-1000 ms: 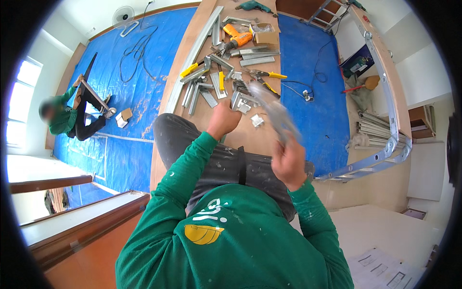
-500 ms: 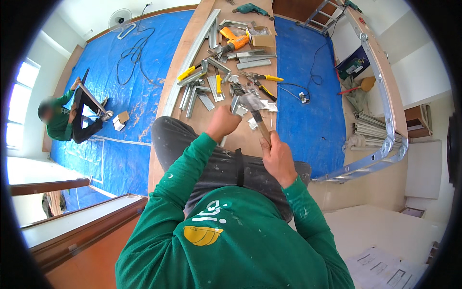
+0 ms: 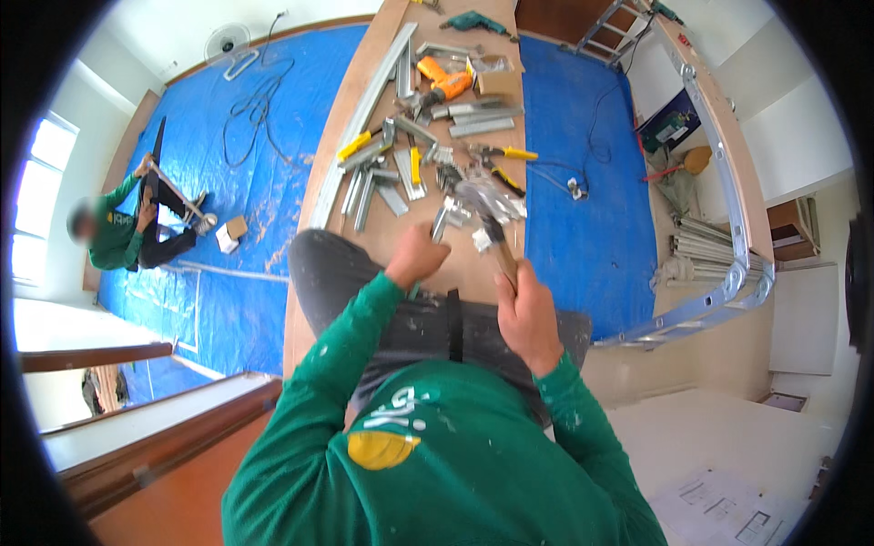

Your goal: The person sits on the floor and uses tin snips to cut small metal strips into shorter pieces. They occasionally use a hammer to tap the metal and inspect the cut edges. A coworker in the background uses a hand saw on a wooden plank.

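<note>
My right hand [image 3: 528,318] is closed round the wooden handle of a hammer [image 3: 504,258]. The hammer's head is smeared by motion and hangs over the board, close to the metal piece. In my closed left hand [image 3: 417,257] a short galvanized metal piece [image 3: 441,224] stands up from the fingers; its lower part is hidden. Just beyond the hands lie several cut metal channel pieces [image 3: 393,200], snips with yellow handles [image 3: 510,153] and a stack of small metal brackets [image 3: 448,176]. A small shiny piece [image 3: 482,240] lies beside the hammer.
I sit astride a long wooden board [image 3: 309,273] holding an orange drill [image 3: 448,87], a green drill [image 3: 473,22], a cardboard box [image 3: 496,80] and a long metal channel [image 3: 364,114]. A ladder [image 3: 719,182] stands right. Left, another person [image 3: 118,232] sits on blue sheeting [image 3: 273,191].
My left hand has come slightly nearer to me with the metal piece. The hammer has shifted a little right and its head is now blurred. The other person has moved slightly.
</note>
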`<move>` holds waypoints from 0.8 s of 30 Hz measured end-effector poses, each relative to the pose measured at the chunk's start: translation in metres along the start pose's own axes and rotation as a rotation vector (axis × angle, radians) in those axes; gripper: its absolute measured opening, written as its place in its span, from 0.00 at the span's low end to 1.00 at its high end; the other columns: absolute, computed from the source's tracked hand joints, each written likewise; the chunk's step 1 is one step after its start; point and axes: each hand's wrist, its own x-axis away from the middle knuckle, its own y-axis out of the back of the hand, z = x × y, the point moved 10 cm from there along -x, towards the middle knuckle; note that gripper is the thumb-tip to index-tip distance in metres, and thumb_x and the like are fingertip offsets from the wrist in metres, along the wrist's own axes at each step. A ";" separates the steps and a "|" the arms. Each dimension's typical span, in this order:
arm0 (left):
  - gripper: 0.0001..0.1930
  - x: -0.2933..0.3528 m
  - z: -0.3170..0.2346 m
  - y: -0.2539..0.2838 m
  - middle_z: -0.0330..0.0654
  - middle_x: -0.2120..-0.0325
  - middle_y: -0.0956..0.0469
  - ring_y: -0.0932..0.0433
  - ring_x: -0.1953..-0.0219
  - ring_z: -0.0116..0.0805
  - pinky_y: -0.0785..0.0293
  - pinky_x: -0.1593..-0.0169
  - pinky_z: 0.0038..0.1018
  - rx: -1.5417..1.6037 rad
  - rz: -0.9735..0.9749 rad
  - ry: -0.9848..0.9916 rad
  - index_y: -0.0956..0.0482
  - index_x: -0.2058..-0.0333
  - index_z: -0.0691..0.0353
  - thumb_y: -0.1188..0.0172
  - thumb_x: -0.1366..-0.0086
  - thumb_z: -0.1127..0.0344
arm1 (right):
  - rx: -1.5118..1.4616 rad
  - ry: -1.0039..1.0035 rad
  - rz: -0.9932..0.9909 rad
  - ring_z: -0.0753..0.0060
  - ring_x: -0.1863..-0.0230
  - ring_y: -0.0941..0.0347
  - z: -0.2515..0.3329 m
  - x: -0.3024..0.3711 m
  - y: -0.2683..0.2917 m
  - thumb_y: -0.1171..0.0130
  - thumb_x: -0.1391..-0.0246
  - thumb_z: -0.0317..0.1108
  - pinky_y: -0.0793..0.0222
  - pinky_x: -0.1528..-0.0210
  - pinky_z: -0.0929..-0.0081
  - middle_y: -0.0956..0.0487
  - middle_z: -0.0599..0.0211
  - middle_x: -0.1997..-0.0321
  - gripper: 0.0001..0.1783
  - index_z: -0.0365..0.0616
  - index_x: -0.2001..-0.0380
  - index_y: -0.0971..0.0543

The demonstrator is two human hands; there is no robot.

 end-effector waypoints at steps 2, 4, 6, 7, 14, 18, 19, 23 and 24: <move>0.10 0.015 0.023 -0.003 0.50 0.79 0.23 0.21 0.74 0.40 0.25 0.67 0.41 0.190 0.049 0.010 0.24 0.69 0.70 0.36 0.44 0.69 | -0.054 0.036 -0.144 0.26 0.67 0.25 0.021 0.015 0.028 0.48 0.26 0.39 0.33 0.70 0.42 0.21 0.38 0.70 0.15 0.36 0.51 0.27; 0.08 0.016 0.016 -0.002 0.35 0.81 0.31 0.32 0.80 0.24 0.36 0.77 0.29 0.379 0.169 0.032 0.30 0.71 0.61 0.37 0.42 0.73 | -0.146 0.042 -0.216 0.41 0.75 0.24 0.027 0.012 0.059 0.48 0.25 0.41 0.33 0.73 0.52 0.22 0.47 0.74 0.15 0.38 0.51 0.27; 0.11 0.026 0.000 0.003 0.31 0.82 0.35 0.37 0.84 0.21 0.44 0.81 0.25 0.508 0.248 0.089 0.33 0.69 0.57 0.38 0.39 0.77 | -0.210 0.063 -0.229 0.52 0.78 0.25 0.033 0.013 0.082 0.48 0.24 0.42 0.34 0.74 0.58 0.23 0.52 0.75 0.16 0.38 0.51 0.27; 0.12 0.037 -0.019 0.008 0.31 0.80 0.36 0.38 0.82 0.20 0.46 0.80 0.24 0.586 0.320 0.104 0.35 0.70 0.57 0.40 0.39 0.79 | -0.230 0.032 -0.202 0.65 0.77 0.27 0.028 0.014 0.083 0.48 0.24 0.42 0.36 0.74 0.63 0.25 0.58 0.76 0.15 0.39 0.51 0.26; 0.13 0.051 -0.056 0.026 0.31 0.79 0.35 0.38 0.80 0.20 0.45 0.78 0.24 0.764 0.394 -0.133 0.36 0.69 0.56 0.38 0.38 0.76 | -0.205 0.095 -0.115 0.53 0.77 0.25 0.029 0.034 0.052 0.45 0.26 0.41 0.35 0.74 0.64 0.24 0.55 0.76 0.14 0.40 0.53 0.25; 0.13 0.051 -0.048 0.027 0.30 0.78 0.34 0.36 0.78 0.20 0.41 0.76 0.24 0.690 0.368 -0.138 0.35 0.70 0.56 0.37 0.38 0.75 | -0.219 0.145 -0.078 0.52 0.77 0.26 0.032 0.045 0.043 0.44 0.27 0.41 0.36 0.74 0.63 0.25 0.54 0.77 0.14 0.39 0.54 0.25; 0.12 0.051 -0.049 0.029 0.30 0.78 0.32 0.34 0.78 0.20 0.39 0.75 0.24 0.728 0.364 -0.155 0.33 0.69 0.56 0.37 0.38 0.75 | -0.224 0.158 -0.071 0.54 0.78 0.26 0.031 0.045 0.043 0.44 0.27 0.40 0.36 0.75 0.63 0.25 0.55 0.77 0.14 0.39 0.54 0.26; 0.08 0.065 -0.081 0.050 0.35 0.76 0.26 0.28 0.75 0.26 0.30 0.68 0.25 0.554 0.144 -0.438 0.27 0.66 0.61 0.36 0.39 0.76 | -0.497 0.032 -0.036 0.72 0.81 0.31 0.011 0.040 0.040 0.39 0.29 0.44 0.37 0.77 0.72 0.21 0.61 0.72 0.16 0.41 0.57 0.27; 0.08 0.072 -0.096 0.056 0.36 0.75 0.26 0.27 0.73 0.28 0.30 0.67 0.26 0.450 0.126 -0.542 0.27 0.67 0.62 0.36 0.40 0.77 | -0.714 -0.048 0.016 0.77 0.81 0.32 0.006 0.036 0.032 0.38 0.29 0.45 0.37 0.78 0.75 0.19 0.62 0.69 0.18 0.42 0.57 0.28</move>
